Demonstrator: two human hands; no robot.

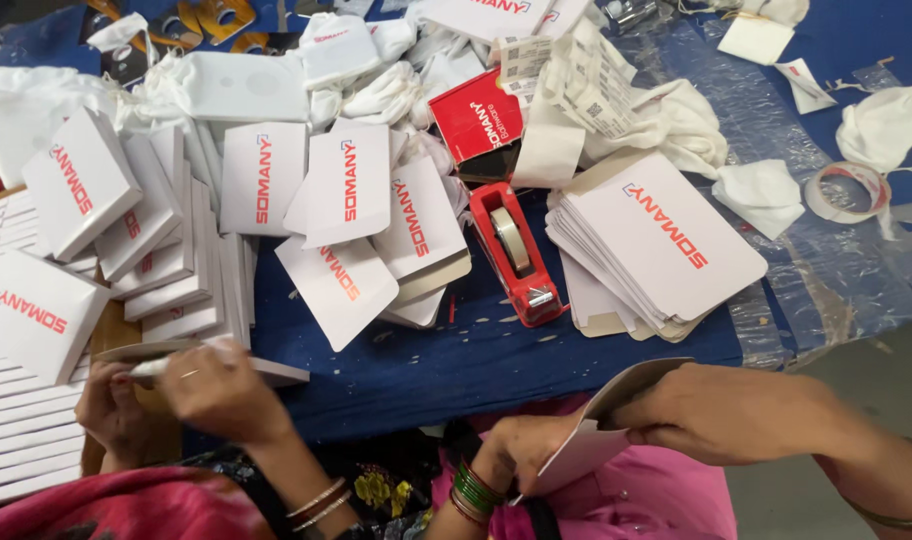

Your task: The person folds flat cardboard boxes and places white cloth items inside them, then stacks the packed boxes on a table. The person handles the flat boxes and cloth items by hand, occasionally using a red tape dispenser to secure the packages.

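- Left hand (516,450), green bangles at the wrist: grip closed on the lower edge of a flat white carton blank (588,440).
- Right hand (726,412): grip closed over the blank's upper right part, fingers on top, thumb hidden.
- Blank held tilted above a pink lap, just off the near edge of the table (496,360), brown inner face showing at the top fold.
- On the blue cloth of the table, beyond the hands: red tape dispenser (516,255), upright, with a stack of flat white cartons (666,240) just to its right.
- Further right, on a clear plastic sheet: roll of tape (848,190), lying flat.
- Behind the dispenser: red box (476,115) among white cloth pouches (676,120).
- Left of the view: a co-worker's two hands (216,390), closed on a thin white box (266,372), beside rows of made-up white boxes (166,230).
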